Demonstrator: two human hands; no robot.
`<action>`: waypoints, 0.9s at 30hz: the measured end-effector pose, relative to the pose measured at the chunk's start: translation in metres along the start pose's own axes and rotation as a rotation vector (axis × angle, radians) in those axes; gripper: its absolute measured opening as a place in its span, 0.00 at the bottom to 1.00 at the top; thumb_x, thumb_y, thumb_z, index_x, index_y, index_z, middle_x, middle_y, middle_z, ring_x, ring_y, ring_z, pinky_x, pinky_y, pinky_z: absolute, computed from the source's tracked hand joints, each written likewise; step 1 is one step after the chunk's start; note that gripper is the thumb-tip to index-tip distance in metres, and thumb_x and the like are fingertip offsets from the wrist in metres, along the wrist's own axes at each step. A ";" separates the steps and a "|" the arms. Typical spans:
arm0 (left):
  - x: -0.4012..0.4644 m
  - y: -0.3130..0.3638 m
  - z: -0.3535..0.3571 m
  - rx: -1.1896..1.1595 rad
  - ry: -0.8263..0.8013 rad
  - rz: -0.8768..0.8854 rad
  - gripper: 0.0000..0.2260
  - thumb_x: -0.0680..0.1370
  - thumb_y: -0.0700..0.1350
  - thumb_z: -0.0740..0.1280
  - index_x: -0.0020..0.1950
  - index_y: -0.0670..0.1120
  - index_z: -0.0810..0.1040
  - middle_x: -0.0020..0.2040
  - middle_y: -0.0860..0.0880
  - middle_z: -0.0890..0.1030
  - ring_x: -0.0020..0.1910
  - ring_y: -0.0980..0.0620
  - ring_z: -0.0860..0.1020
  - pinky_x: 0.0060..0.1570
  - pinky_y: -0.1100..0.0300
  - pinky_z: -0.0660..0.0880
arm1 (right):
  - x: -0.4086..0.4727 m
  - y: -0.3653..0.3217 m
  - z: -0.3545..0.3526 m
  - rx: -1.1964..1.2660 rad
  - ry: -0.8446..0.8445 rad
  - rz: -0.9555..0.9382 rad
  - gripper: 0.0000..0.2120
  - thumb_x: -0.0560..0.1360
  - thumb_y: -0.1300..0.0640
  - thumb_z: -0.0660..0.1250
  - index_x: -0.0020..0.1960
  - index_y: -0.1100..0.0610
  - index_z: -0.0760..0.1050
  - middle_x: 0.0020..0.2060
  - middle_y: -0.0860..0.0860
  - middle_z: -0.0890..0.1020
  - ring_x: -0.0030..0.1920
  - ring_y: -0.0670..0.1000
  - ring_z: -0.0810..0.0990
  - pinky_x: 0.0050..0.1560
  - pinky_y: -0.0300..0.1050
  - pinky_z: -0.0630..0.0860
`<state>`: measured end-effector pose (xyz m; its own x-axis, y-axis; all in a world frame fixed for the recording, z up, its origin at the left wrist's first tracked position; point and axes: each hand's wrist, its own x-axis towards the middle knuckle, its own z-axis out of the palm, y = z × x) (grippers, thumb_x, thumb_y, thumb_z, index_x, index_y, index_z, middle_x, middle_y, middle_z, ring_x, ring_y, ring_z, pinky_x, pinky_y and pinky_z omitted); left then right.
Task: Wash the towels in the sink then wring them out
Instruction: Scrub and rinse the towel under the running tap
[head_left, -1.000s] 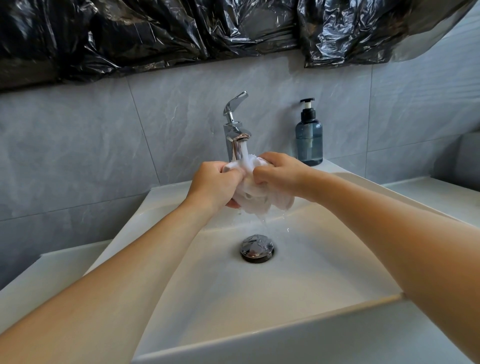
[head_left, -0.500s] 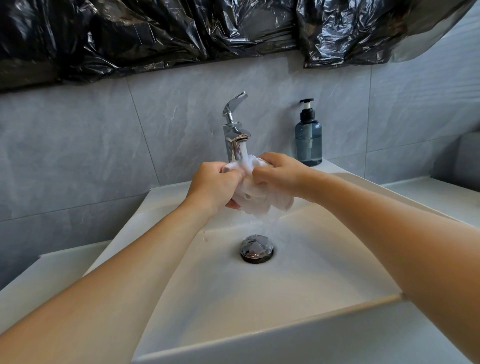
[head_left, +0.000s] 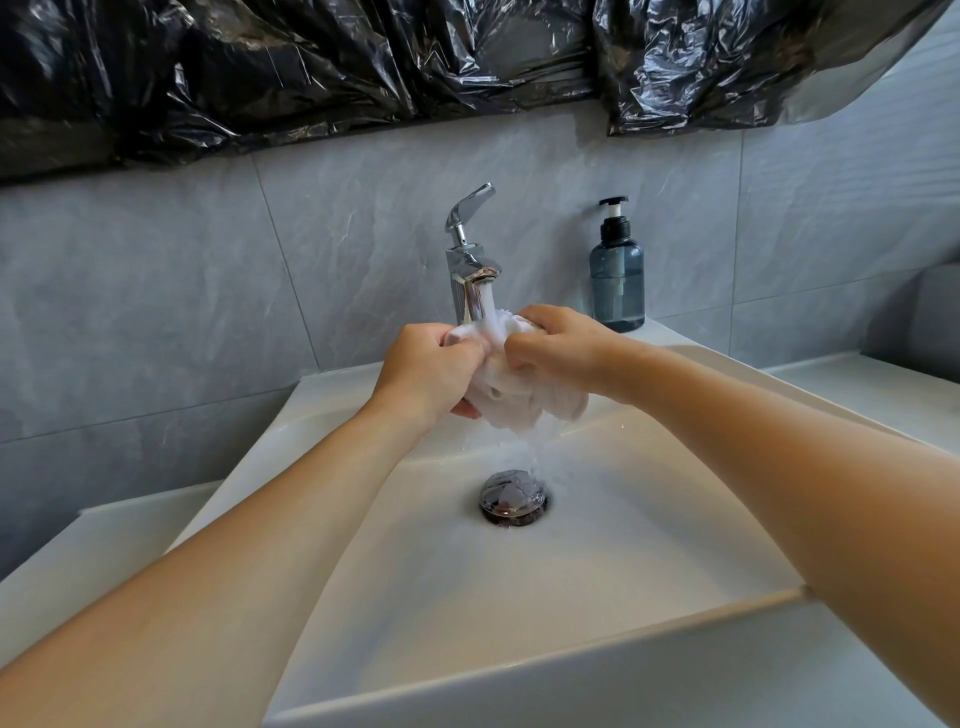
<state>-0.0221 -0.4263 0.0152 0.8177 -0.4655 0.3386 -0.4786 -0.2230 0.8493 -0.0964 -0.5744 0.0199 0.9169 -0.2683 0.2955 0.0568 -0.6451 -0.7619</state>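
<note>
Grey tiles (head_left: 156, 291) and black plastic sheeting (head_left: 311, 67) backed the white sink (head_left: 519, 597) I watched. Both grips were curled tight: left hand (head_left: 423, 371) and right hand (head_left: 553, 345) bunched the white towel (head_left: 511, 400) under the running tap (head_left: 470, 260), above the drain (head_left: 513, 498). It looked soaked, crumpled and dripping. Beside the tap stood a soap bottle (head_left: 616, 283).

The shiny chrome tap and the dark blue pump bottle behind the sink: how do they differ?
The chrome tap is bright reflective metal; the blue pump bottle is see-through tinted plastic with a black pump. The tap stands at the middle of the white sink's back edge, the bottle off to the right. Water runs from the tap onto the white towel gripped by both hands; the bottle stands untouched. Both are upright against the grey tiled wall.
</note>
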 end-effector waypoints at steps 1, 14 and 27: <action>0.000 0.000 0.000 0.004 0.004 -0.001 0.11 0.76 0.46 0.68 0.42 0.39 0.83 0.40 0.41 0.85 0.38 0.43 0.85 0.37 0.45 0.83 | 0.000 0.000 0.000 -0.001 0.000 0.000 0.16 0.64 0.48 0.64 0.49 0.53 0.77 0.42 0.50 0.79 0.44 0.53 0.79 0.44 0.49 0.77; 0.000 0.000 0.000 0.017 0.013 0.014 0.12 0.75 0.47 0.69 0.41 0.38 0.82 0.36 0.40 0.84 0.34 0.42 0.82 0.34 0.50 0.83 | 0.000 -0.001 0.000 -0.017 0.000 0.004 0.18 0.62 0.47 0.63 0.49 0.55 0.77 0.40 0.50 0.79 0.41 0.52 0.77 0.40 0.47 0.74; -0.002 0.003 -0.001 0.017 0.014 -0.002 0.10 0.76 0.44 0.68 0.39 0.40 0.82 0.37 0.42 0.84 0.37 0.43 0.84 0.35 0.47 0.83 | 0.000 0.000 -0.001 -0.015 -0.011 0.005 0.10 0.71 0.52 0.65 0.50 0.55 0.77 0.41 0.50 0.78 0.42 0.52 0.77 0.41 0.46 0.74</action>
<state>-0.0252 -0.4250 0.0174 0.8229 -0.4529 0.3431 -0.4825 -0.2380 0.8430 -0.0965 -0.5748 0.0203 0.9216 -0.2633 0.2851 0.0466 -0.6542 -0.7549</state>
